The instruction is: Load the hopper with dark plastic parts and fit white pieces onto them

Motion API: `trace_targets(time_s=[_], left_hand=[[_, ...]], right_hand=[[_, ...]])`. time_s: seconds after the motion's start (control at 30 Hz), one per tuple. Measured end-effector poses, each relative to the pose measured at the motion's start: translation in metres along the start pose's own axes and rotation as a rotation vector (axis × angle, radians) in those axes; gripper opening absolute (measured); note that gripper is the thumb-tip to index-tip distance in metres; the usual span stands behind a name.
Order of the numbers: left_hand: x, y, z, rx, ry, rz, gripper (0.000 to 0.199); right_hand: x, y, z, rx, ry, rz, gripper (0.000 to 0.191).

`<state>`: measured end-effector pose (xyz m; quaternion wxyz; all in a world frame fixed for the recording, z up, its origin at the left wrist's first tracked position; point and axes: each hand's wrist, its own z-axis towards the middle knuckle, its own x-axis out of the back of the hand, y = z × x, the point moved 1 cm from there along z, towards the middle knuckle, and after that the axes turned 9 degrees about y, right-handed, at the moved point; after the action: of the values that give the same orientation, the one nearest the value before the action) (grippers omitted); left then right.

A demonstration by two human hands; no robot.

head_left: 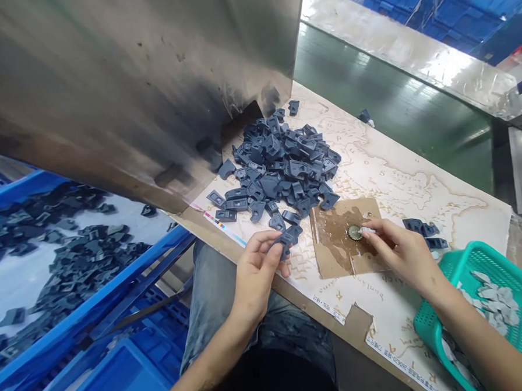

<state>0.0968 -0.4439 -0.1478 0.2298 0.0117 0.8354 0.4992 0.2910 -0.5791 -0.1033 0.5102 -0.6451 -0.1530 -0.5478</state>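
Note:
My left hand (257, 277) pinches dark grey plastic parts (286, 239) over the near edge of the board, in front of a heap of similar parts (281, 159). How many it holds I cannot tell. Between its fingertips my right hand (401, 251) has a small light grey piece (368, 230), at the rim of a small round dish (354, 232). That dish sits on a square of brown cardboard (329, 244) with wet-looking stains. Beyond my right hand lie a few more dark parts (420, 227) in a short row.
Right of me, a green basket (478, 251) holds light grey pieces (496, 300). A metal panel (128, 97) rises at the back left. Below left, a blue crate (92, 312) contains many dark parts. A green conveyor belt (392, 107) runs behind the printed board (458, 208); blue crates (461, 10) are stacked beyond.

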Motion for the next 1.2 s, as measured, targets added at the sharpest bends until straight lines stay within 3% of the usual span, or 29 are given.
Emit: trace_targets(time_s=[0.37, 0.93, 1.03, 1.2], left_hand=[[-0.001, -0.002, 0.002, -0.026, 0.016, 0.074, 0.036], [0.001, 0.001, 0.004, 0.067, -0.055, -0.025, 0.042], [-0.001, 0.000, 0.002, 0.077, -0.090, -0.025, 0.041], [-0.005, -0.002, -0.005, 0.015, -0.199, 0.004, 0.034]], right_hand=[[0.002, 0.002, -0.002, -0.009, 0.042, 0.018, 0.021], [-0.004, -0.002, -0.005, 0.338, 0.085, -0.319, 0.018], [-0.001, -0.005, -0.003, 0.376, 0.156, -0.263, 0.014], [0.012, -0.025, -0.006, 0.339, 0.214, 0.040, 0.012]])
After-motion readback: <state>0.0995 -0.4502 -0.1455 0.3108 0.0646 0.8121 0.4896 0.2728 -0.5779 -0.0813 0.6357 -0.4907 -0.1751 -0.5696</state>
